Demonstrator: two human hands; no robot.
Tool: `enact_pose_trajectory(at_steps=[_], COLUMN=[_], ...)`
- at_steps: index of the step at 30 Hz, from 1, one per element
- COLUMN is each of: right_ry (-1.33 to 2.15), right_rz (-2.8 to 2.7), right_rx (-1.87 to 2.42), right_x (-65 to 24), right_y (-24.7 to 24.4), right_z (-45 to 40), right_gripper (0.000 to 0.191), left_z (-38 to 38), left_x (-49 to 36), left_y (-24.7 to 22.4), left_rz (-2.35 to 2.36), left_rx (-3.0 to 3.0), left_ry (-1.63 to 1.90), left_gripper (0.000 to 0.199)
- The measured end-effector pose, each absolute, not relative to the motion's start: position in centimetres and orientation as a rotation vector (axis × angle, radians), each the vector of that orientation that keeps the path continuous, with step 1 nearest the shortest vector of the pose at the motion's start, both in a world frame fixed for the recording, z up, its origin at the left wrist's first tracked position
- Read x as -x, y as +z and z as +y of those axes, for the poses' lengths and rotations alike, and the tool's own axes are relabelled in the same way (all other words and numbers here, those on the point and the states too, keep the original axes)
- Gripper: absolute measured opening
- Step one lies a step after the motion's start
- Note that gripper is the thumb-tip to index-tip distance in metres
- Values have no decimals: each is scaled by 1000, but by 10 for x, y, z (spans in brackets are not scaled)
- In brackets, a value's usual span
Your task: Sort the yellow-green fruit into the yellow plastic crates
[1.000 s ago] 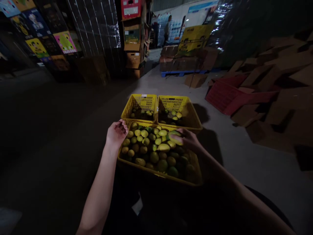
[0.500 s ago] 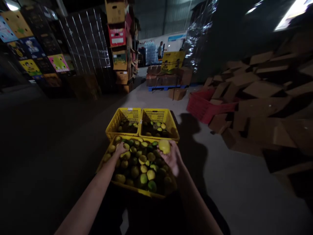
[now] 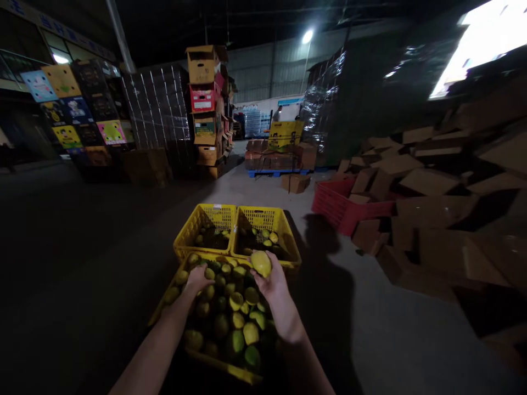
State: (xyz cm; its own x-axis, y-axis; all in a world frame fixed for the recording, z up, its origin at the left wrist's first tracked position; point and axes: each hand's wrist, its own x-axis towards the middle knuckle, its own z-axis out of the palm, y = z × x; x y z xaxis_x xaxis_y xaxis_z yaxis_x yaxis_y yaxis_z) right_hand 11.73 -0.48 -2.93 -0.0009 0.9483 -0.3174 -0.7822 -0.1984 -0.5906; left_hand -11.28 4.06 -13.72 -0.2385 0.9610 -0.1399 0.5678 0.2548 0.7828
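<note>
A yellow crate (image 3: 224, 363) full of yellow and green lemons stands right in front of me. My right hand (image 3: 272, 281) holds a yellow lemon (image 3: 261, 264) above the crate's far right part, its fingers around the fruit from below. My left hand (image 3: 200, 278) reaches onto the fruit at the crate's upper left, fingers curled at a greenish lemon (image 3: 209, 274); whether it grips that fruit is hard to tell. Behind are two more yellow crates, the left one (image 3: 181, 241) and the right one (image 3: 291, 247), each with a few fruits at the bottom.
A red crate (image 3: 335, 206) and a heap of cardboard boxes (image 3: 432, 214) lie at the right. Farther back are a blue pallet (image 3: 272, 173) with boxes, a tall stack of cartons (image 3: 206, 126) and wrapped pallets. A person is partly visible far behind.
The view has tilted up, so the crates sit lower in the picture. My right hand has moved left with the lemon. My left hand stays at the upper left of the fruit.
</note>
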Motion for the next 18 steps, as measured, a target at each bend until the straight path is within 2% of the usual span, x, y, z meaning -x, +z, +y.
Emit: enact_pose_trajectory(at_steps=[4, 8, 14, 18], right_ry=[1635, 1665, 1669, 1596], right_rz=[-296, -297, -358, -459], right_rx=[760, 785, 749, 782], right_x=[-108, -97, -82, -77], right_y=[-21, -14, -13, -9], right_z=[-5, -9, -26, -36], right_gripper=[19, 16, 13, 13], left_z=[42, 31, -16, -22], left_x=[95, 82, 72, 68], left_y=[-101, -53, -20, -22], left_rz=[1721, 1387, 484, 392], left_rx=[-1153, -950, -296, -77], left_ry=[1142, 1348, 1367, 1300], left_gripper=[29, 23, 41, 37])
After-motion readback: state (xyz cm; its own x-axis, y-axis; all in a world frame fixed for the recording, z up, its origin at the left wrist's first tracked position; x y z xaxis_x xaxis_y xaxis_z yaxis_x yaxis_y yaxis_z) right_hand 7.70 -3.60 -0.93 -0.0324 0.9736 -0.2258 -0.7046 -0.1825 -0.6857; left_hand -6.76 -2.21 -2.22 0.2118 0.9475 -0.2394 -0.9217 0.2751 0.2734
